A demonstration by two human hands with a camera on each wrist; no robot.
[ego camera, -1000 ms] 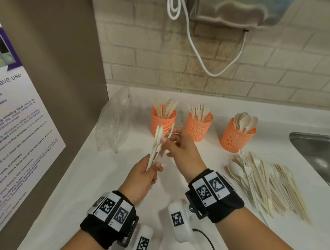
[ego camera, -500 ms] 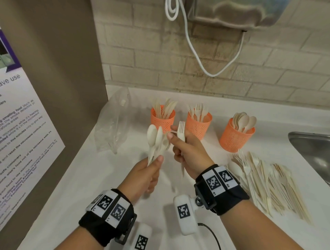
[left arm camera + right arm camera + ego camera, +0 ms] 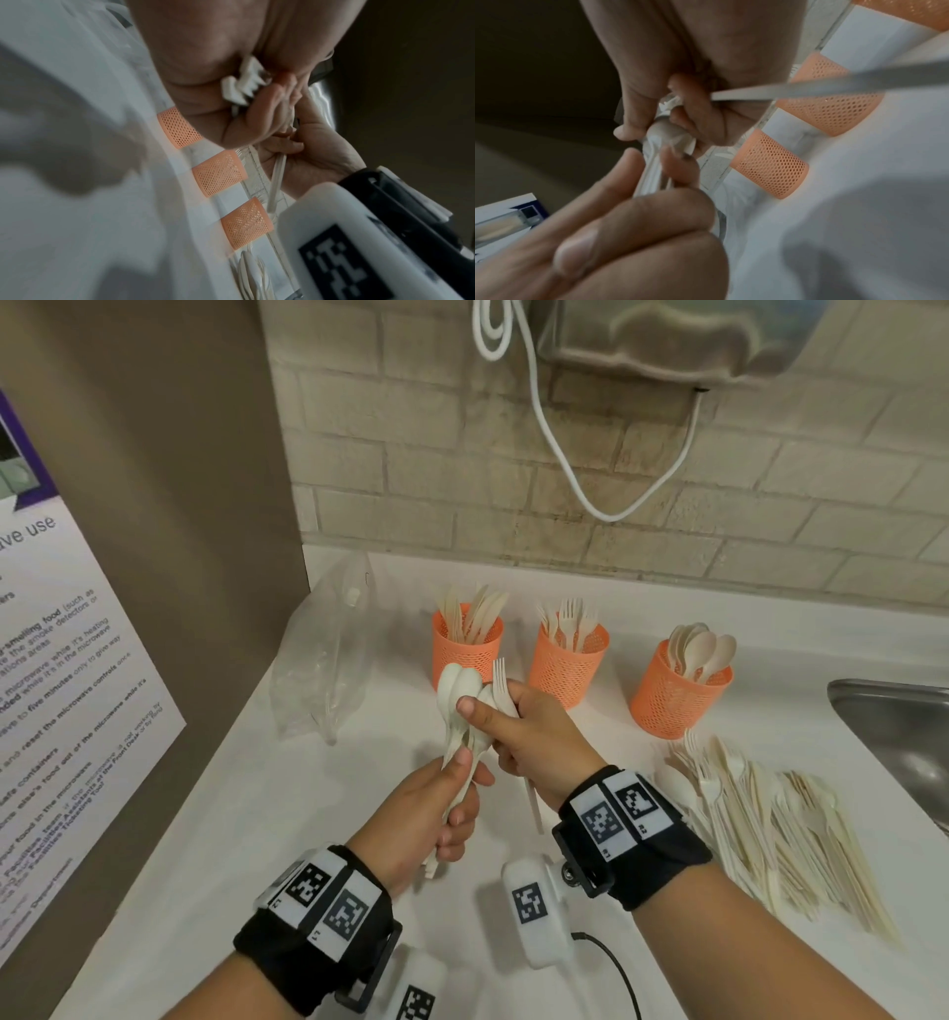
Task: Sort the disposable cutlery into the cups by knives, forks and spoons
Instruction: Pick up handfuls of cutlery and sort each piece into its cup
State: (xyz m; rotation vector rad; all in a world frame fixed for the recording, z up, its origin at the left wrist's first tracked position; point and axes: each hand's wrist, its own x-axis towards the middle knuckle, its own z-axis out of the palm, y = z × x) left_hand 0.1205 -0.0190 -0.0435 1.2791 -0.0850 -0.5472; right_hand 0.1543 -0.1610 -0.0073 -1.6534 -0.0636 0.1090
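1. The left hand (image 3: 426,809) wraps its fingers around the handles of a bunch of spoons (image 3: 459,706); how many are in the bunch cannot be counted, since bowls overlap and fingers cover the handles.
2. The right hand (image 3: 534,737) has its fingers curled round one fork (image 3: 500,680), while its thumb lies across the spoon bowls. Most of the fork's handle is hidden in the palm; its end sticks out below the wrist.
3. Three orange mesh cups stand in a row on the white counter (image 3: 215,814) behind the hands: the knife cup (image 3: 464,649), the fork cup (image 3: 567,665) and the spoon cup (image 3: 672,695).
4. A loose pile of cutlery (image 3: 770,819) lies at the right, too tangled to count.
5. A clear plastic bag (image 3: 328,660) slumps at the left; the sink (image 3: 898,726) is cut off by the frame edge.
6. Both wrist views are blurred.
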